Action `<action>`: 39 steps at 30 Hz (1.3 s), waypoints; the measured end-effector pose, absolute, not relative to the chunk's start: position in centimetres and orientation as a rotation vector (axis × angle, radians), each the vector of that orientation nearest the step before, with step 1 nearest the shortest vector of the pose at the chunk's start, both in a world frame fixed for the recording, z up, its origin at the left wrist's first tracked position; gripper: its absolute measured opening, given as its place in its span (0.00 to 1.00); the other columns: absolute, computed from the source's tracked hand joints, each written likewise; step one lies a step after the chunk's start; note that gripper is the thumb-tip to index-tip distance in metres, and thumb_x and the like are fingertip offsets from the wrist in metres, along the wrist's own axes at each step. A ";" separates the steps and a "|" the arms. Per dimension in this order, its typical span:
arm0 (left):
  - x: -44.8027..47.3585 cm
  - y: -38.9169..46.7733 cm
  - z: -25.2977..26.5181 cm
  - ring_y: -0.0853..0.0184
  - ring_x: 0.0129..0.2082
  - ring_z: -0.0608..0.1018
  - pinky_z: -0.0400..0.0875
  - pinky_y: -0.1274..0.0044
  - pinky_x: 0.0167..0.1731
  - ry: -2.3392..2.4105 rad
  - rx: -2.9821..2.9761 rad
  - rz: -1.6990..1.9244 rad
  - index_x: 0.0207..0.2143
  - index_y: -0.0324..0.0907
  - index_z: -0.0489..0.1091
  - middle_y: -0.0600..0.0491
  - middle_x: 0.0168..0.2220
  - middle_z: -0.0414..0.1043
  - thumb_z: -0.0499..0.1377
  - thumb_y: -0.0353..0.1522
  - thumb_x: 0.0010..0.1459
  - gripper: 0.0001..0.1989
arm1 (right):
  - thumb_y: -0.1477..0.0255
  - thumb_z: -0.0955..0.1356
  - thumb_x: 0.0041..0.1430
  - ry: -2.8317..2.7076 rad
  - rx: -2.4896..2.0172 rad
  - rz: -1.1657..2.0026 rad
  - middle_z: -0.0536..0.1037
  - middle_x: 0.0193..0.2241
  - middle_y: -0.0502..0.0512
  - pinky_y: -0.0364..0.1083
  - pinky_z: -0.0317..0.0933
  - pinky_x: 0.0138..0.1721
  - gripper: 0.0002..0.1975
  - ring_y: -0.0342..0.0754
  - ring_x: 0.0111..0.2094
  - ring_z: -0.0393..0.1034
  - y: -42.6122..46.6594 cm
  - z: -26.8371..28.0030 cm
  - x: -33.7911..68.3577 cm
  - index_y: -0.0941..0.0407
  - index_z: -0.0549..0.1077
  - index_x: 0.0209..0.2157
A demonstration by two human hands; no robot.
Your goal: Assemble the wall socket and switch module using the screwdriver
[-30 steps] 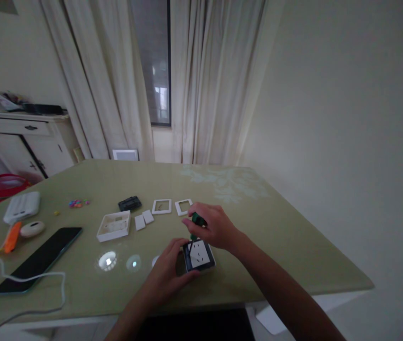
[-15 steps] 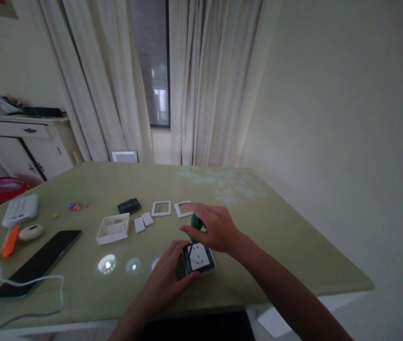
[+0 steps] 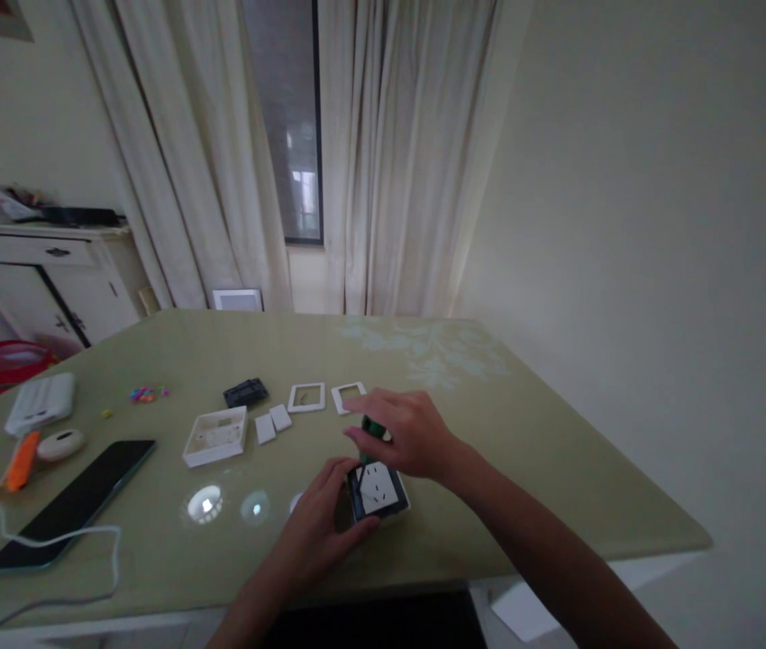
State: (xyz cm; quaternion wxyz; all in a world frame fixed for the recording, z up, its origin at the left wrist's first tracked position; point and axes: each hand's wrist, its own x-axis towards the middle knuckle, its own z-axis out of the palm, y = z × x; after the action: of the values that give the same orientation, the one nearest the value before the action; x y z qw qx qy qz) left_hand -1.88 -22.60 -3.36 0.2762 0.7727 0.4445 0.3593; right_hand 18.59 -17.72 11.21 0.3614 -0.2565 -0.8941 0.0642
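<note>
A wall socket [image 3: 378, 488] with a white face and dark frame sits in a white box near the table's front edge. My left hand [image 3: 321, 516] grips it from the left, thumb along the near side and fingers at the far left corner. In my right hand [image 3: 406, 433] is a screwdriver [image 3: 373, 427] with a green handle, held upright above the socket. Its shaft comes down at the socket's left side; the tip and any screw there are too small to make out. Two white frames [image 3: 306, 397] lie beyond the hands.
Left of the hands are a white back box [image 3: 216, 436], two white cover pieces [image 3: 265, 428] and a black module [image 3: 245, 392]. Farther left lie a phone [image 3: 72, 505], a white cable [image 3: 117, 550], an orange item [image 3: 22, 461] and small coloured pieces [image 3: 145, 394].
My right fingers have shifted slightly around the screwdriver handle. The left hand and socket stay in place.
</note>
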 end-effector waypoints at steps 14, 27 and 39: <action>-2.0 -22.5 -3.7 0.46 0.61 0.78 0.75 0.56 0.61 1.172 2.067 0.980 0.66 0.48 0.67 0.41 0.63 0.73 0.69 0.37 0.63 0.30 | 0.68 0.61 0.78 -2.366 -0.585 0.343 0.81 0.59 0.63 0.49 0.71 0.53 0.22 0.51 0.53 0.80 -17.9 11.2 18.9 0.54 0.66 0.69; -2.0 -22.5 -3.8 0.46 0.62 0.78 0.75 0.56 0.61 1.161 2.077 0.987 0.66 0.49 0.67 0.42 0.64 0.73 0.70 0.38 0.63 0.31 | 0.58 0.68 0.75 -2.308 -0.683 0.040 0.87 0.42 0.60 0.47 0.70 0.44 0.18 0.53 0.42 0.82 -17.9 10.8 18.8 0.54 0.78 0.56; -2.0 -22.7 -3.4 0.46 0.62 0.78 0.75 0.56 0.62 1.167 2.070 0.953 0.67 0.48 0.67 0.41 0.65 0.72 0.69 0.37 0.64 0.31 | 0.63 0.64 0.75 -2.262 -0.624 0.149 0.85 0.46 0.62 0.49 0.72 0.47 0.19 0.54 0.45 0.82 -17.7 10.3 18.9 0.56 0.74 0.60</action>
State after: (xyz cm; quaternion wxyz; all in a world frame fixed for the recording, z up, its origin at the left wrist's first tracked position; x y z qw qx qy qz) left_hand -1.97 -22.74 -3.37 0.2865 0.7747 0.4366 0.3565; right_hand 18.94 -17.70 10.30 0.3850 -0.2451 -0.8879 0.0584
